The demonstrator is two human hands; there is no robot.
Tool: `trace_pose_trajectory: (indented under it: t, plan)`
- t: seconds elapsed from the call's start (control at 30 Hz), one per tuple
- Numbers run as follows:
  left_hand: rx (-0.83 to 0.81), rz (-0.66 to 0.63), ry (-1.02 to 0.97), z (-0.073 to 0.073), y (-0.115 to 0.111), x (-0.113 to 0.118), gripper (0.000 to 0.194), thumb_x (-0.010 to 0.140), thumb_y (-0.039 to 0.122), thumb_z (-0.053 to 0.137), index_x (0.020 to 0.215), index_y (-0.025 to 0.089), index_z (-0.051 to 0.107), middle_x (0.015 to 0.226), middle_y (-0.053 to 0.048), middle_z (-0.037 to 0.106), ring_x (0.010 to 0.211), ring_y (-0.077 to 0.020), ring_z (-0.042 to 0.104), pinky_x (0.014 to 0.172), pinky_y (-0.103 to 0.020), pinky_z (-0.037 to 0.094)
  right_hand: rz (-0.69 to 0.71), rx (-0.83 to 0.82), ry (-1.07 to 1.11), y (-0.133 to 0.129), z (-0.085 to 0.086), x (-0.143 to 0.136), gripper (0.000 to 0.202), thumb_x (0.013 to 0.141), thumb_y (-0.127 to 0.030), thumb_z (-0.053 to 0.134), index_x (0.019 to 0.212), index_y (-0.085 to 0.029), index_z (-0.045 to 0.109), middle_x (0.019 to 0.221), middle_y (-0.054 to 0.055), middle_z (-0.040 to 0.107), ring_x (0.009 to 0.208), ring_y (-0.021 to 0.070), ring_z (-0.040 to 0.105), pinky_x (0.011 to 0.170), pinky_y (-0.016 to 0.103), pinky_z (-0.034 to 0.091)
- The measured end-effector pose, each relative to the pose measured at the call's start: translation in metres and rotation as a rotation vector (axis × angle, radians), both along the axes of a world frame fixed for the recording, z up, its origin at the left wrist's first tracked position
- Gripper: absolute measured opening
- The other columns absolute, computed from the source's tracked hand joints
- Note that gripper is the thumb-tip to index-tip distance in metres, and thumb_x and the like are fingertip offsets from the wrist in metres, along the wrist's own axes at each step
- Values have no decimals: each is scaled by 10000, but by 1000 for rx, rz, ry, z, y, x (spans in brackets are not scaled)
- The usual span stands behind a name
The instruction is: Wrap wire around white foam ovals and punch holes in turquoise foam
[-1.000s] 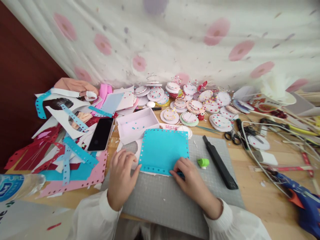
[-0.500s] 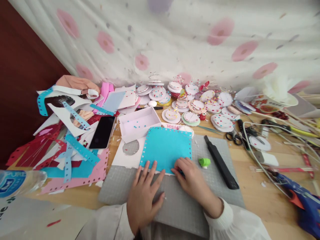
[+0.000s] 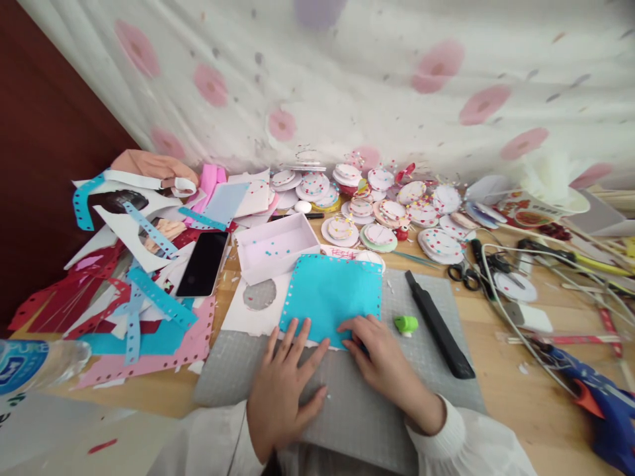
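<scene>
A bright blue paper sheet (image 3: 332, 294), with holes punched along its side and far edges, lies on the grey cutting mat (image 3: 431, 390). My left hand (image 3: 285, 383) is flat with spread fingers, its fingertips on the sheet's near left edge and its palm over the mat. At the near right edge, my right hand (image 3: 380, 354) rests with bent fingers. Its index finger reaches over the paper and its thumb is a little apart below. The underside of those fingers is hidden. Beneath the blue sheet, a white sheet with a round hole (image 3: 238, 314) sticks out on the left.
A small green punch (image 3: 405, 324) and a black cutter (image 3: 439, 324) lie right of the sheet. Behind it stands a white box (image 3: 278, 244), with several beaded paper discs (image 3: 380, 235) beyond. Paper scraps (image 3: 153, 297) and a phone (image 3: 203, 264) fill the left; scissors (image 3: 464, 276) and cables the right.
My right hand's index finger has shifted slightly left over the blue sheet, and its fingers have loosened a little. My left hand stays nearly in place.
</scene>
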State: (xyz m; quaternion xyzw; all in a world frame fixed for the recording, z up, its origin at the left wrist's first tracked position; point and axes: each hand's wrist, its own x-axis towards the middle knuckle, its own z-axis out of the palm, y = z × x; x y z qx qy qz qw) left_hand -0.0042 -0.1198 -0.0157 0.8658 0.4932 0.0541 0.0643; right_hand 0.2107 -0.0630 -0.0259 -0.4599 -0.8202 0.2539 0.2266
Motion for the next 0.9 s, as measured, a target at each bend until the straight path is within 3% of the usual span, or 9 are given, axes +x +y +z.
trace_pose_trajectory:
  t: [0.1, 0.17, 0.23, 0.3, 0.4, 0.53, 0.73, 0.9]
  plan:
    - [12, 12, 4, -1, -1, 1, 695, 859, 382, 509, 1477, 280, 208, 1563, -118, 144, 1414, -374, 176, 1073, -590, 223, -34, 23, -33, -4, 3, -1, 134, 880, -140, 492, 951, -209, 582, 833, 59, 620, 785, 216, 549, 676, 336, 435]
    - [14, 10, 12, -1, -1, 1, 700, 862, 397, 504, 1480, 285, 195, 1562, -121, 145, 1410, -380, 184, 1066, -592, 229, -116, 133, -113, -13, 9, -4, 200, 880, -130, 463, 1012, -214, 587, 909, 80, 637, 846, 239, 563, 760, 404, 432]
    - [17, 3, 24, -1, 0, 0, 693, 873, 411, 486, 1483, 290, 178, 1561, -125, 150, 1409, -380, 187, 1059, -592, 233, -147, 281, -204, -27, 16, -9, 321, 875, -103, 420, 1129, -228, 572, 1087, 102, 644, 998, 272, 557, 918, 517, 345]
    - [15, -5, 35, -1, 1, 0, 672, 891, 430, 453, 1484, 292, 168, 1561, -126, 149, 1412, -374, 181, 1059, -587, 230, -59, 350, -257, -43, 21, -15, 420, 873, -126, 408, 1267, -230, 510, 1314, 90, 560, 1184, 279, 486, 1018, 539, 241]
    - [13, -3, 49, -2, 2, 0, 668, 895, 452, 436, 1484, 294, 164, 1561, -123, 149, 1415, -363, 179, 1064, -573, 219, 81, 297, -335, -62, 19, -22, 559, 879, -278, 442, 1417, -156, 354, 1468, 73, 397, 1319, 263, 378, 1036, 478, 276]
    - [22, 13, 85, -1, 4, 0, 681, 886, 440, 457, 1481, 324, 147, 1557, -106, 177, 1408, -354, 210, 1065, -568, 196, 77, 198, -435, -73, 6, -13, 642, 891, -285, 439, 1474, -139, 212, 1511, 42, 306, 1377, 221, 310, 1079, 434, 273]
    - [57, 5, 122, -2, 5, -1, 683, 885, 458, 450, 1481, 317, 148, 1545, -104, 217, 1393, -346, 255, 1060, -555, 191, 21, 165, -445, -78, 1, 14, 631, 902, -223, 415, 1483, -165, 177, 1497, 28, 329, 1377, 176, 320, 1142, 398, 191]
    - [61, 7, 129, 0, 6, 0, 670, 886, 462, 452, 1476, 328, 165, 1544, -89, 224, 1392, -342, 261, 1062, -561, 196, -14, 151, -439, -80, 0, 31, 626, 910, -228, 418, 1484, -168, 176, 1479, 48, 365, 1354, 186, 368, 1129, 426, 241]
